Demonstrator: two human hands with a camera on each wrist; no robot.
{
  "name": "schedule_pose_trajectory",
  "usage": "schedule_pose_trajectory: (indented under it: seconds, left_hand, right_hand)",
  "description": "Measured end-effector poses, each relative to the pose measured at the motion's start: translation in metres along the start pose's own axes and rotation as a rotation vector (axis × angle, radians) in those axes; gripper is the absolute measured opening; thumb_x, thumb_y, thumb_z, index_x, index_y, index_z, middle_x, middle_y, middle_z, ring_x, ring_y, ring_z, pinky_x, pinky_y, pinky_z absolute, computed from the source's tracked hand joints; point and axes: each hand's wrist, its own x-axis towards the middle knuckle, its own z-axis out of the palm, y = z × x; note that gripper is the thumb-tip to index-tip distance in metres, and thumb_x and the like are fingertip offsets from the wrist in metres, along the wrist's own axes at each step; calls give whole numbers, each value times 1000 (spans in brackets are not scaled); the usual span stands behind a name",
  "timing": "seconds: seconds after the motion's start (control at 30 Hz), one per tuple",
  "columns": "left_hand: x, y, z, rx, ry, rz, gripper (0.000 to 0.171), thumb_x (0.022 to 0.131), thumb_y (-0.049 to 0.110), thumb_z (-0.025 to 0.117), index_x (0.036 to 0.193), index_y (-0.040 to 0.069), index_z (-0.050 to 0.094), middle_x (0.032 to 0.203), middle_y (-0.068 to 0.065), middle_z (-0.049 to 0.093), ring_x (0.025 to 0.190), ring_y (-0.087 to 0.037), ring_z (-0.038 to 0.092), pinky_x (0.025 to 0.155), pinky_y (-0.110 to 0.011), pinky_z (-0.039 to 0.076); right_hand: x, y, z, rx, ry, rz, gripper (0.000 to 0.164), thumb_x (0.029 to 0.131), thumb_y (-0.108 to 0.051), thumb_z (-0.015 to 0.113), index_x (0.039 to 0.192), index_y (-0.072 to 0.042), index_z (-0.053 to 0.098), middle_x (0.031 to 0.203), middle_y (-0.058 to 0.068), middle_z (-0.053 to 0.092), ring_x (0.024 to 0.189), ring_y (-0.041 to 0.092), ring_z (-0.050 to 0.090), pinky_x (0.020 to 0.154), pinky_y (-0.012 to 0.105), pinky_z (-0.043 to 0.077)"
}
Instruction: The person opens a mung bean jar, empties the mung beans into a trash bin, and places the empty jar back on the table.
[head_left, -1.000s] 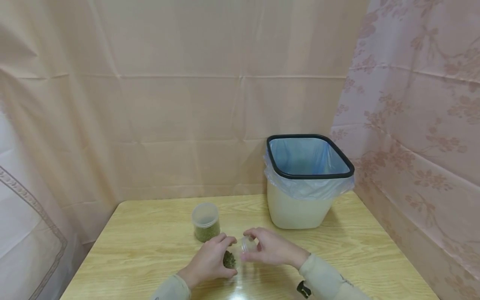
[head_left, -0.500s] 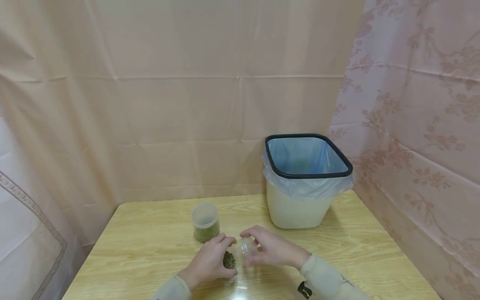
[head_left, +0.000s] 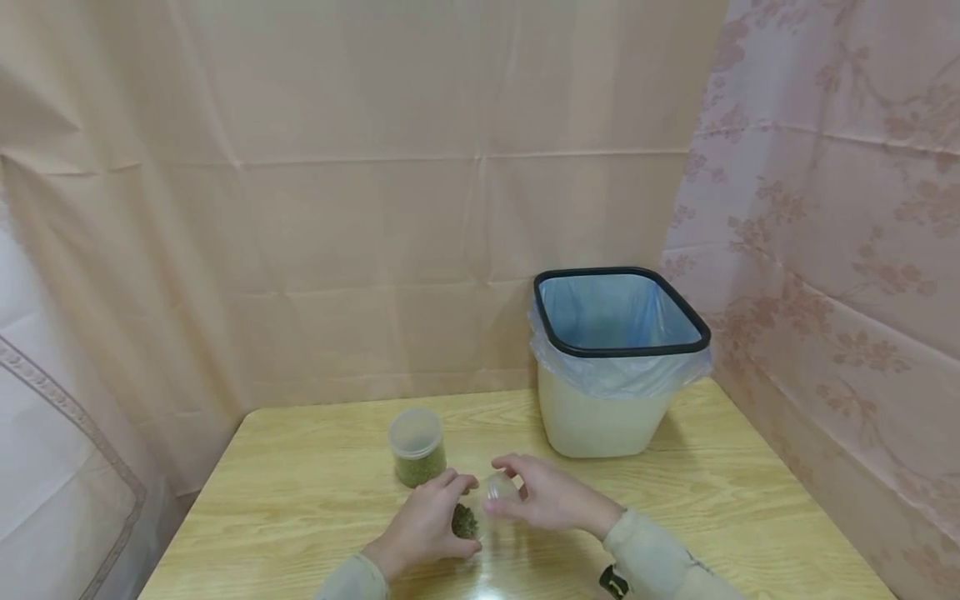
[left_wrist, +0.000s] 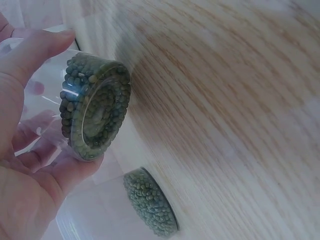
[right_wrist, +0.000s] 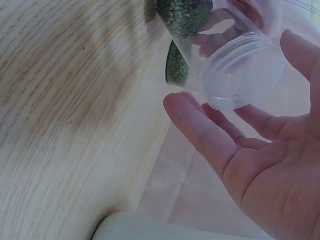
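My left hand (head_left: pixel 431 521) grips a clear plastic jar (left_wrist: pixel 95 107) lying on its side, thumb and fingers on opposite sides. Green beans (head_left: pixel 465 522) are packed at the jar's bottom end, which points left. My right hand (head_left: pixel 543 496) is around the other end, where a clear ridged round lid (right_wrist: pixel 245 75) shows. In the right wrist view its thumb and index finger stand apart from the lid; whether the fingers behind touch it, I cannot tell. A second clear jar (head_left: pixel 416 446), part filled with green beans, stands upright just beyond the left hand.
A cream bin (head_left: pixel 600 417) with a black rim and a bluish liner bag stands at the table's back right. The wooden table (head_left: pixel 300 475) ends at a beige curtain (head_left: pixel 360 250) behind, with a floral curtain (head_left: pixel 847 275) on the right.
My right hand's thumb and fingers have shifted around the lid end. My left hand keeps its grip on the jar. The whole head view has shifted slightly.
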Motion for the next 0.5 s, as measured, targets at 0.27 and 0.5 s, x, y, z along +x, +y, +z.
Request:
schedule_pose_trajectory:
  seconds: [0.27,0.5]
  left_hand:
    - [0,-1,0,-23,-1,4,71,67,35,93,124,5,62,108,-5,64,90,-12,61,79,-28,55]
    - [0,1,-1,-5,-8,2,71,67,35,92,124,5,62,107,-5,64,89,-11,61,78,-28,56]
  right_hand:
    - [0,7,3,-89,10,-79,72,95,-52,66,141,1,52,124,15,62,89,12,63,77,29,54]
    - [-2,12,6,-290,21,-153,73,96,-58,59,143,-2,52,129,11,63,112,25,64,88,35,56]
